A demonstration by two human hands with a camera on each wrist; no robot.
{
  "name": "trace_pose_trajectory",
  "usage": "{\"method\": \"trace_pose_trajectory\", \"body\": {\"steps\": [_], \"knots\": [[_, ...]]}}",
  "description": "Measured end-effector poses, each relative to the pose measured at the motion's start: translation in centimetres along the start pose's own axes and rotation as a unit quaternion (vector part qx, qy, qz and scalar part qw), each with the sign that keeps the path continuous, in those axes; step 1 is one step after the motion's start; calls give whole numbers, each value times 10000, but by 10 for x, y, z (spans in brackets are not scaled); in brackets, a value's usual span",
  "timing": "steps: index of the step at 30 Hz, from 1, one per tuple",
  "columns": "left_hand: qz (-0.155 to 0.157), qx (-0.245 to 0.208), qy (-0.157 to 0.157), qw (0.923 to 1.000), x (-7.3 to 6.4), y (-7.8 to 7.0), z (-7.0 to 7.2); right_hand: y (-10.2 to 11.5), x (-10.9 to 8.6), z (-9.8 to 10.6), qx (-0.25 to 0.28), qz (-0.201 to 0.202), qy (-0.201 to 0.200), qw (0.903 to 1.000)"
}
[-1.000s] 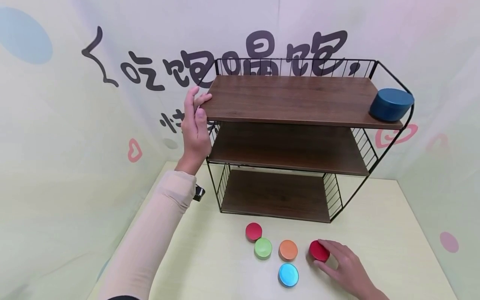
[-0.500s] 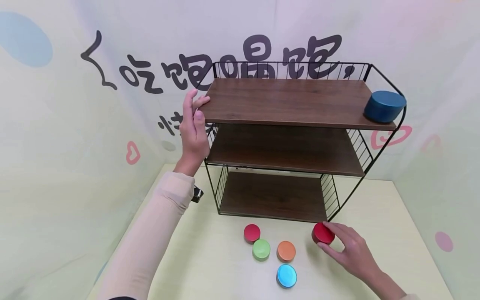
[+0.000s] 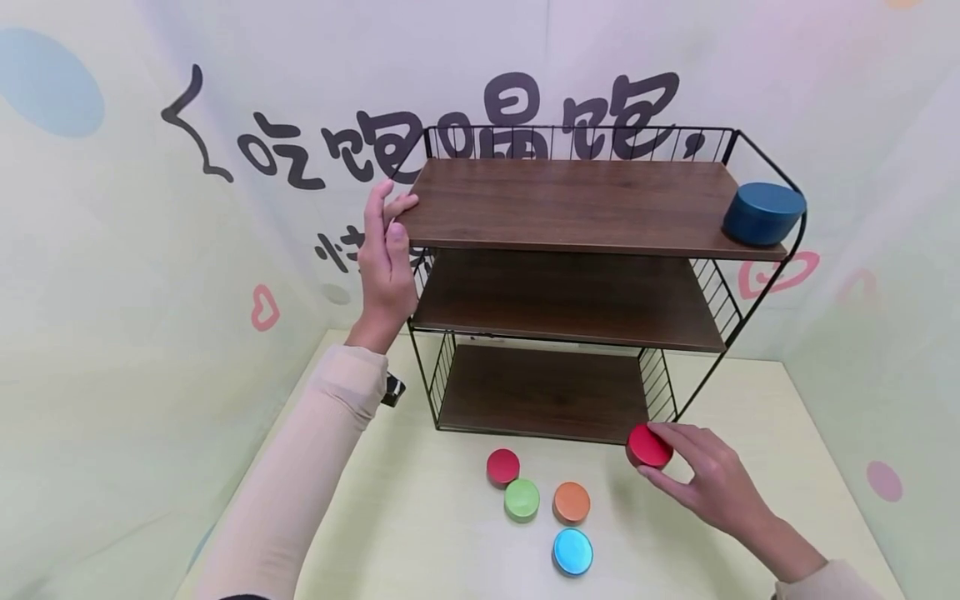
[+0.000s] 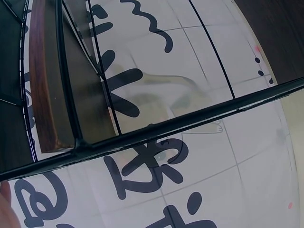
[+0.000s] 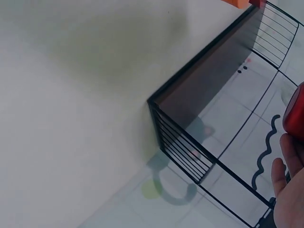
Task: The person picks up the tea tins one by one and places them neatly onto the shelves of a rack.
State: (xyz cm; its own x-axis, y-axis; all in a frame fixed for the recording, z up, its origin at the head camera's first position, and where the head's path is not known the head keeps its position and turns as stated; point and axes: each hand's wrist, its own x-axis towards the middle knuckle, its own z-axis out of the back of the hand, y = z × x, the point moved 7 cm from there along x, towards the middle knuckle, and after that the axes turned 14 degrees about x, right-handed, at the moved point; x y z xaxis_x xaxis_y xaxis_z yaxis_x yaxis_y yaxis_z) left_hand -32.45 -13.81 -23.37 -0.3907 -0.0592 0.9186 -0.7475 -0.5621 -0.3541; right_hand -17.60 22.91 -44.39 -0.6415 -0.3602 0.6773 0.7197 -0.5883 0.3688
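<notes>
In the head view my right hand [image 3: 716, 479] holds a small red round tin [image 3: 649, 447] between thumb and fingers, in front of the lower right corner of a black wire rack [image 3: 525, 335] with three brown shelves. The tin [image 5: 295, 114] shows at the right edge of the right wrist view. My left hand [image 3: 387, 271] grips the rack's upper left corner, some fingers over the top board and the thumb at its front. On the table lie another red tin [image 3: 503, 468], a green tin [image 3: 522, 500], an orange tin [image 3: 572, 502] and a light blue tin [image 3: 573, 552].
A larger dark blue tin [image 3: 763, 214] stands at the right end of the top shelf [image 3: 577, 204]. Behind the rack hangs a white printed cloth [image 3: 300, 75] with black lettering. A small black object [image 3: 393, 390] sits left of the rack on the pale table [image 3: 420, 517].
My right hand has lifted the red tin from beside the orange one and carried it toward the rack's lower right corner. The left hand keeps its place on the rack.
</notes>
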Motion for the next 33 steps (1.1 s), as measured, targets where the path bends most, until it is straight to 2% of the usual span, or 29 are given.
{"method": "trace_pose_trajectory", "body": {"steps": [4,8,13,20,26,33], "knots": [[18,39,-31,10000,-3,17,-6,2,10,9,-60,163,-6,9998],[3,15,-19,10000,-4,25,-8,7,21,17,-109,410,-109,9990],[-4,-5,-37,10000,-3,23,-7,14,36,24,-113,801,-204,9965],[-9,-6,-40,10000,-1,8,-4,14,54,34,-221,583,277,9977],[4,13,-33,10000,-2,19,-7,21,70,44,-349,673,379,9964],[16,9,-64,10000,-4,25,-8,35,88,56,-421,1259,146,9910]]}}
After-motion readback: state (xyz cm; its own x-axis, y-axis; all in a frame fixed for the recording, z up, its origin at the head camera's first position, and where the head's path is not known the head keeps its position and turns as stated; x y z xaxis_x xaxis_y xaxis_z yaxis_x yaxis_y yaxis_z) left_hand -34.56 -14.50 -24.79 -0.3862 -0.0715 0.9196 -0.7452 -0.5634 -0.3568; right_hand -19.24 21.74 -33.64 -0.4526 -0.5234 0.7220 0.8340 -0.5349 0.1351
